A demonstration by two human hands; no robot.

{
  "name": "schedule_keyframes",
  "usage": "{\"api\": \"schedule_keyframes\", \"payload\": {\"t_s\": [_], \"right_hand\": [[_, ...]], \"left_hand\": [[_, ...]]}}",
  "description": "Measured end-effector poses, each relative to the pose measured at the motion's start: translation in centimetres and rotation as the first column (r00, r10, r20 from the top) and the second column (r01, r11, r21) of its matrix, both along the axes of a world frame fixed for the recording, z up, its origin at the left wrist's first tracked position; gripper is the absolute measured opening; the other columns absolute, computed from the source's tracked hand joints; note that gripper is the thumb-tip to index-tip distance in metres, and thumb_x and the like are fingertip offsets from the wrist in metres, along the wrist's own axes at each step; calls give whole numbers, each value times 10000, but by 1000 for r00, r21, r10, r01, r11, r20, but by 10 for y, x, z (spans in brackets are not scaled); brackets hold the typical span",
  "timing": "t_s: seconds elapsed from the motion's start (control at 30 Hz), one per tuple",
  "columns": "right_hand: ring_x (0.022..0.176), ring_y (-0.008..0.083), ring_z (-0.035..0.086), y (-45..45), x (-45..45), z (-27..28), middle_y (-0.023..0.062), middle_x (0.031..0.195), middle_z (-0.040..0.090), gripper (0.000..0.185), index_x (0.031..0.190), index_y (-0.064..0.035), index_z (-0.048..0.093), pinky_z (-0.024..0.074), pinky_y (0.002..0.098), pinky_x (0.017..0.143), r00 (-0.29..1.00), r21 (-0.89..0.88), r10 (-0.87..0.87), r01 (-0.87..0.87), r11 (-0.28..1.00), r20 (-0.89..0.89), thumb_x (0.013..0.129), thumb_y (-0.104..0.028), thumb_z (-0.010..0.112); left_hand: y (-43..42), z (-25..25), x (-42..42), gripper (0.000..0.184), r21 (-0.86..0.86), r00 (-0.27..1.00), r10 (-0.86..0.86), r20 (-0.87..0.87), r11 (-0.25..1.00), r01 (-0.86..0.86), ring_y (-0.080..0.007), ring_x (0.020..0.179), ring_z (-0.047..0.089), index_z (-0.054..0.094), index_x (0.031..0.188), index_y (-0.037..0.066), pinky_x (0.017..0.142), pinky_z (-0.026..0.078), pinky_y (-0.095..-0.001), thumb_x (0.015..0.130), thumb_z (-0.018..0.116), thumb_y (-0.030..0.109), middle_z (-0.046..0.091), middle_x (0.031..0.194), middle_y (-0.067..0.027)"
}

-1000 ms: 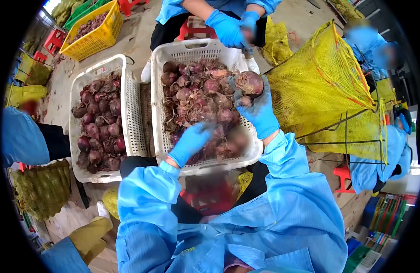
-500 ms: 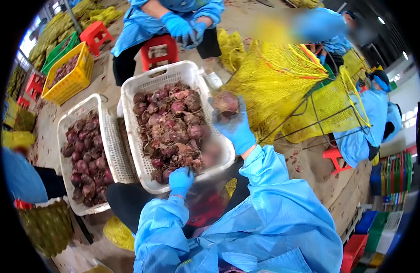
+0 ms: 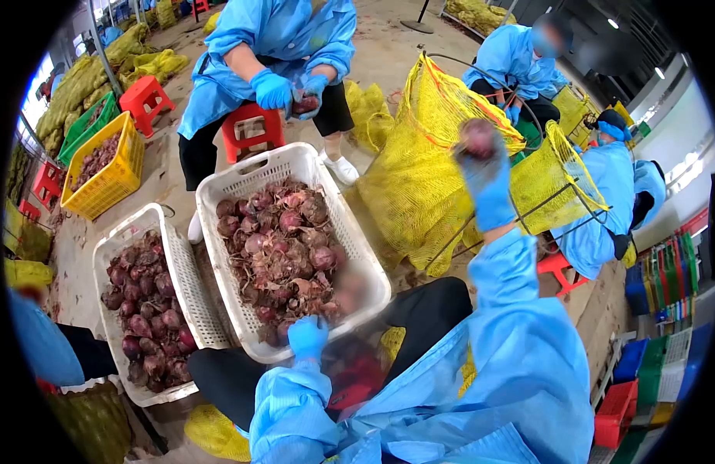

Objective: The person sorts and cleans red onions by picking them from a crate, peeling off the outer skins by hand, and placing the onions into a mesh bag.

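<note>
Head view, from my remote seat: my right hand (image 3: pixel 487 174), in a smudged blue glove, has just swung outward and up from beside the white plastic crate (image 3: pixel 356 224) to the yellow mesh bag (image 3: pixel 419 185). Its fingers are closed around a round, red-purple onion (image 3: pixel 479 138). I judge that this carries the onion well clear of the pile of dry-skinned onions (image 3: pixel 284 240); it overlaps the bag's orange-edged mouth in my view, but I cannot tell whether it is above or in front. My blue-gloved left hand (image 3: pixel 307 338) stays low at the crate's near end, by the pile, fingertips hidden, so I cannot tell its grip.
</note>
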State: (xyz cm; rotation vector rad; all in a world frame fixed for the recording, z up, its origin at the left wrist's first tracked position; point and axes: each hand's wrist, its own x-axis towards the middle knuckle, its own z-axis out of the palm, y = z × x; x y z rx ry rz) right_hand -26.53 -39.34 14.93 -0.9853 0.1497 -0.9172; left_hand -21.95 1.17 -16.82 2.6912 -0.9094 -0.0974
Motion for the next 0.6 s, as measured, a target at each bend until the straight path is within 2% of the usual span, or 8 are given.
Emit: {"api": "schedule_keyframes", "payload": {"t_s": [0.03,0.13,0.27,0.3,0.4,0.47,0.53,0.6], "right_hand": [[982,226,591,-33,-5,16,93,1142,604,327,1166,-101,588,516,386,797,999,-57,-2,5,998,40,950,-338,523],[991,239,580,-90,0,74,100,1168,568,386,1214,-120,534,530,394,732,893,-284,-450,427,859,-19,865,-207,674],[1012,223,565,-136,-5,94,90,1190,551,397,1248,-141,502,520,386,740,854,-234,-383,316,920,-352,882,-219,635],[981,207,573,-131,-11,84,67,1164,573,407,1255,-119,508,502,344,783,746,-373,-559,434,820,-362,889,-251,629],[970,150,593,-100,7,59,31,1180,589,408,1297,-67,505,478,265,812,737,-645,-674,487,588,-58,927,-222,583],[978,183,638,-29,17,46,139,1193,624,373,1270,-9,521,499,290,819,829,-617,-545,364,698,-127,957,-212,527],[898,205,662,28,24,12,167,1159,639,352,1228,7,552,514,316,804,920,-533,-319,157,831,-227,959,-216,511],[832,173,661,62,30,-40,156,1087,668,307,1186,1,584,519,292,767,924,-384,-128,-22,923,-360,966,-193,492]], "left_hand": [[0,-1,0,270,0,1000,4,-4,1000,-4,-309,675,639,663,721,101,621,498,-446,825,583,337,656,732,-131],[0,5,0,288,-9,1000,28,-9,1000,-28,-317,659,636,658,692,91,620,496,-445,828,581,333,651,712,-142],[-1,2,0,292,-18,999,8,43,1000,-7,-300,628,633,629,670,100,593,493,-441,840,574,329,639,672,-122],[-1,-2,1,295,-27,997,-7,74,1000,9,-290,611,632,615,658,105,579,492,-438,846,570,329,634,652,-111],[-1,5,1,296,-50,1000,-12,8,999,12,-296,638,638,636,670,98,603,497,-441,840,578,333,640,666,-122],[-2,9,2,306,-110,1000,3,-14,994,-5,-315,604,632,661,638,88,589,506,-441,825,590,320,645,662,-138],[-1,3,2,285,-130,999,-12,-47,992,6,-315,589,628,666,636,95,578,506,-442,811,600,310,642,654,-139],[1,-1,2,304,-77,999,-23,-36,997,21,-307,603,634,672,640,95,589,506,-443,824,587,321,642,652,-137]]}}
